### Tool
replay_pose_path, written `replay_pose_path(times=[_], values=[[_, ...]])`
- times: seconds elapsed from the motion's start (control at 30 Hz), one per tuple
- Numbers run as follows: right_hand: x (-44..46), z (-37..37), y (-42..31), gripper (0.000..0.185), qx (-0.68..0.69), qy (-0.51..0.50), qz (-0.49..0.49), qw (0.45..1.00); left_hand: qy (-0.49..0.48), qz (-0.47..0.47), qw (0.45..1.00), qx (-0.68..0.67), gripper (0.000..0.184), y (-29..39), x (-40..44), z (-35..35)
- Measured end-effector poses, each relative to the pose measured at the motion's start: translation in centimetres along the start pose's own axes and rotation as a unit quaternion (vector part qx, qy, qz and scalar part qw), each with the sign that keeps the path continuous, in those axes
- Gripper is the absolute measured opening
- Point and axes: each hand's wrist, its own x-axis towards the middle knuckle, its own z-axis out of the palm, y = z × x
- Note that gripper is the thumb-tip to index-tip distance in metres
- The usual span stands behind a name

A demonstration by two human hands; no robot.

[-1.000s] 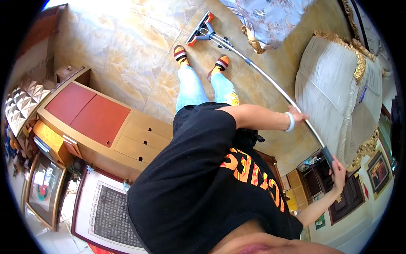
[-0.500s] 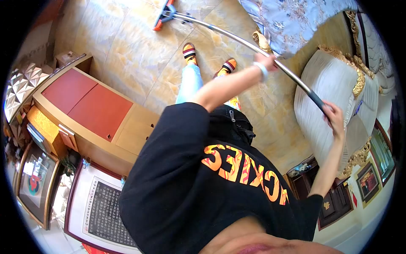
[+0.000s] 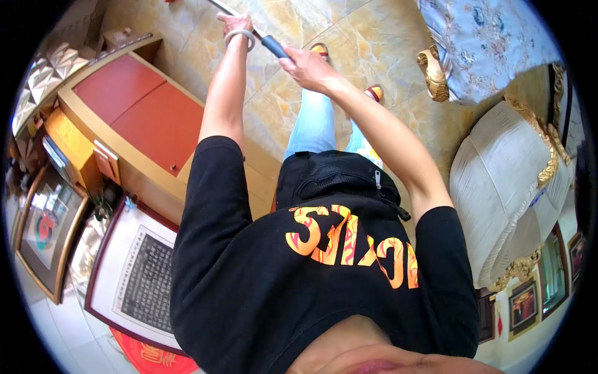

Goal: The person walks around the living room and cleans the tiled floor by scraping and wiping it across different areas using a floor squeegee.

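Note:
A long-handled mop slants through the top of the view, its shiny metal pole (image 3: pixel 225 7) running out past the upper edge. My left hand (image 3: pixel 237 26), with a pale band on the wrist, is closed around the pole above the dark grip (image 3: pixel 273 45). On the grip's lower end my right hand (image 3: pixel 309 67) is wrapped, thumb along it. Most of the mop head is cut off; only a small red-orange bit shows at the top edge. Both arms reach forward over the tiled floor (image 3: pixel 280 106).
A wooden cabinet (image 3: pixel 118 87) with red panels stands at my left. To the right are a pale upholstered chair (image 3: pixel 498 181) with gold carving and a blue floral cloth (image 3: pixel 486 43) above a gold carved piece (image 3: pixel 433 75). A framed calligraphy piece (image 3: pixel 134 274) is at lower left.
Both hands have swung from the right to the upper left with the mop. Its head has gone almost wholly out of view, and the surroundings have shifted slightly in the frame.

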Motion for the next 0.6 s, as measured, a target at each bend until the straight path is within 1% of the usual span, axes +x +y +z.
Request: replay_pose_path(times=[0.07,0.13,0.17,0.2,0.23,0.27,0.3,0.33,0.37,0.4,0.43,0.47,0.5,0.53,0.57,0.6], values=[[-2.9,-1.8,0.9,0.037,-0.013,-0.013,0.013,1.0,-0.025,0.031,0.999,-0.021,0.068,-1.9,-0.1,3.2],[-7.9,-5.9,2.3,0.038,0.011,-0.068,0.064,0.996,-0.078,0.02,0.987,-0.14,0.064,-2.8,-3.3,8.8],[-11.1,-6.9,5.9,0.04,0.002,-0.06,0.069,0.996,-0.132,0.009,0.972,-0.194,0.071,-2.3,-7.7,10.2],[-15.0,-9.0,6.9,0.041,-0.005,-0.053,0.07,0.996,-0.127,0.004,0.972,-0.196,0.05,-2.5,-11.0,13.8],[-18.8,-11.4,7.6,0.039,0.021,-0.076,0.092,0.993,-0.19,0.013,0.955,-0.225,0.034,-2.3,-15.3,16.4],[-23.0,-13.7,7.8,0.039,0.04,-0.095,0.199,0.975,-0.315,0.014,0.915,-0.25,0.031,-2.1,-19.6,17.7],[-27.2,-16.0,8.1,0.039,0.053,-0.109,0.304,0.945,-0.444,0.009,0.857,-0.263,0.029,-1.9,-23.9,19.0],[-32.0,-17.9,9.0,0.039,0.087,-0.074,0.315,0.942,-0.555,0.002,0.79,-0.261,0.027,-1.7,-28.2,20.3],[-35.7,-20.2,8.1,0.038,0.084,-0.059,0.382,0.918,-0.625,-0.084,0.742,-0.229,0.027,-1.2,-32.5,20.9],[-39.6,-22.6,8.2,0.037,0.093,-0.035,0.439,0.893,-0.701,-0.09,0.68,-0.195,0.029,-0.8,-36.1,21.9],[-43.5,-24.7,8.5,0.032,0.053,0.021,0.479,0.876,-0.699,-0.05,0.687,-0.193,0.033,-0.2,-39.5,20.4],[-47.2,-27.0,9.0,0.029,0.038,0.066,0.482,0.873,-0.696,-0.011,0.692,-0.19,0.037,0.6,-41.9,19.3],[-50.0,-28.6,8.9,0.027,0.023,0.109,0.485,0.868,-0.656,-0.046,0.711,-0.251,0.034,0.7,-43.8,21.2],[-50.9,-29.5,7.6,0.024,-0.024,0.158,0.508,0.846,-0.611,-0.082,0.725,-0.308,0.03,0.3,-45.9,24.0],[-53.6,-31.1,9.1,0.024,-0.035,0.172,0.498,0.849,-0.561,-0.117,0.735,-0.362,0.027,-0.1,-47.0,25.6],[-53.3,-31.3,8.5,0.025,-0.032,0.209,0.493,0.844,-0.572,-0.157,0.697,-0.403,0.024,-0.3,-46.4,26.2]])
